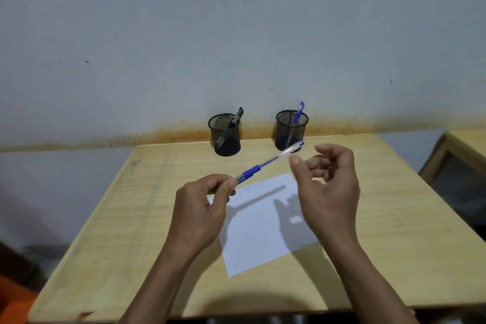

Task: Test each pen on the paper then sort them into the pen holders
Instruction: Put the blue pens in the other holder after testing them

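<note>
**Blue Pen Held Above the Paper**

Left hand (202, 208) raised over the pale wooden counter (113, 231), fingers (228, 187) pinched on the writing end of a blue ballpoint pen (271, 160). Clear plastic barrel, blue rubber grip near the fingers, blue end cap; slanted up and to the right, in the air over the top edge of the paper (260, 229). White rectangular sheet, lying flat and skewed, faint blue scribbles near its top edge, crossed by shadows of pen and hands.

Behind, at the wall: left pen holder (226, 137), black wire mesh, cylindrical, with a dark pen (234, 121) leaning inside. Right pen holder (291, 130), same mesh, with a blue-capped pen (297, 117) inside.

Right hand (328, 187) just beside the pen's far end, fingers loosely curled and apart, gripping nothing.
</note>
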`<action>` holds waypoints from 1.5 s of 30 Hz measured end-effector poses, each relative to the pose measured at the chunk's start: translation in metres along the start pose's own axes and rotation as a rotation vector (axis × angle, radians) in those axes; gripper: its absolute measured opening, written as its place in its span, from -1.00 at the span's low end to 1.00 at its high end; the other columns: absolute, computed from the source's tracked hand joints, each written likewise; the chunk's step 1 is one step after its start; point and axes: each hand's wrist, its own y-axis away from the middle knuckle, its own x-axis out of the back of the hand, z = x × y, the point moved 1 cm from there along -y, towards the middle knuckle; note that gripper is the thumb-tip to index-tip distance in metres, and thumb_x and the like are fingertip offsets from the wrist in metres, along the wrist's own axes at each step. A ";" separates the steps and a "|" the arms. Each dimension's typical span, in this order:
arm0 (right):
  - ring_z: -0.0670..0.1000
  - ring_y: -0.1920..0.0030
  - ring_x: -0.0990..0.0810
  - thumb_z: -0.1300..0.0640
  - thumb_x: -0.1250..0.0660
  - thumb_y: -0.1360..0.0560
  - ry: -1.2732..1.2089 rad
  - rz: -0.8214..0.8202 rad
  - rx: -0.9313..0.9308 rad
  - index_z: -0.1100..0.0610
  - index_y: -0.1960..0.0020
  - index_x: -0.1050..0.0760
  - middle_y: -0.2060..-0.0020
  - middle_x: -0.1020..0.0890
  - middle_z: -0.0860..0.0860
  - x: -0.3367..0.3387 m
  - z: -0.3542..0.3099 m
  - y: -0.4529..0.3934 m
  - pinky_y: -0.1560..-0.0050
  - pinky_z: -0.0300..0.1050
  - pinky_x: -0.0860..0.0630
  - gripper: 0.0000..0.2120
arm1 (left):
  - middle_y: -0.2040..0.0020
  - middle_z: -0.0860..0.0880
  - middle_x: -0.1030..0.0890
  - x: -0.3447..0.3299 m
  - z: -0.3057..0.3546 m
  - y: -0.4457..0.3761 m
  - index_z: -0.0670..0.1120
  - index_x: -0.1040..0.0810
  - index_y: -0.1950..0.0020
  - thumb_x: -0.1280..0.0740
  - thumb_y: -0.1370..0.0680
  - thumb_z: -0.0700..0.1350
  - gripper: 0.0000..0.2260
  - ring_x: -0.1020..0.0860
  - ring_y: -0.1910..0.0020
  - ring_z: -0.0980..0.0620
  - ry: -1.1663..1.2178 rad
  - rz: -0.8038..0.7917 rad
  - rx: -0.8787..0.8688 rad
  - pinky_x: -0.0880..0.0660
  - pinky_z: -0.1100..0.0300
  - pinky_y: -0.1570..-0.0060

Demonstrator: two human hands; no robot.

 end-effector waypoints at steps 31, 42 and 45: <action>0.11 0.21 -0.74 -0.04 -0.44 -0.40 0.054 0.238 -0.078 0.00 0.15 -0.53 0.32 -0.70 0.05 -0.008 0.069 -0.223 0.12 0.20 -0.68 -0.86 | -0.32 -0.05 -0.47 -0.177 -0.009 -0.183 -0.07 -0.32 -0.47 -0.43 -0.45 0.19 -0.31 -0.45 -0.32 -0.03 -0.147 -0.130 0.085 -0.41 0.12 -0.19; 0.03 0.22 -0.69 0.09 -0.53 -0.40 0.271 0.035 -0.347 0.10 0.27 -0.63 0.32 -0.69 -0.02 -0.036 0.121 -0.230 0.14 0.00 -0.68 -0.87 | -0.15 0.02 -0.57 -0.196 -0.023 -0.198 0.02 -0.43 -0.29 -0.45 -0.41 0.20 -0.47 -0.54 -0.14 0.01 -0.130 -0.093 0.051 -0.48 0.10 -0.10; 0.06 0.20 -0.73 0.11 -0.55 -0.37 0.292 0.032 -0.373 0.08 0.26 -0.63 0.30 -0.71 0.00 -0.040 0.128 -0.227 0.13 0.14 -0.72 -0.89 | -0.13 0.04 -0.58 -0.198 -0.026 -0.199 0.05 -0.42 -0.28 -0.42 -0.39 0.25 -0.45 -0.55 -0.12 0.03 -0.120 -0.095 0.053 -0.53 0.03 -0.12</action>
